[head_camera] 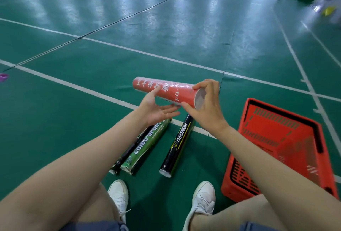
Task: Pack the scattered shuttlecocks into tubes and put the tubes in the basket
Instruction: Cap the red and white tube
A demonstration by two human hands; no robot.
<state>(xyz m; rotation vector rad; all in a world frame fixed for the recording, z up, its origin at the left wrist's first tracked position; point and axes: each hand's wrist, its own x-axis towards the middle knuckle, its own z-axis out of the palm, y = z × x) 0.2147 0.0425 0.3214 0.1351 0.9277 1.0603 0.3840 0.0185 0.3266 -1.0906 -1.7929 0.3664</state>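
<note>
Four tubes are in view. The red tube (166, 90) is held in the air, nearly level over the green court floor (73, 120), with its open mouth towards the person. The right hand (206, 109) has its grip closed on that mouth, thumb and fingertips pinching the rim. The left hand (156, 109) lies palm up with a wide, loose grip just beneath the tube's middle. Only a pale inner wall shows in the mouth, and deeper in cannot be seen. On the floor below lie a green tube (147, 146), with a thin black tube (129, 151) touching its left side, and a black HANGYU tube (178, 146) a little apart to the right. Their far ends are hidden behind the hands. The red basket (276, 138) sits on the floor just right of them, showing its slotted bottom, its near corner covered by the right forearm. Open court stretches ahead, crossed by white lines. A small purple object (3, 77) is cut off at the left edge, too partial to identify. Blurred yellow shapes show far right.
</note>
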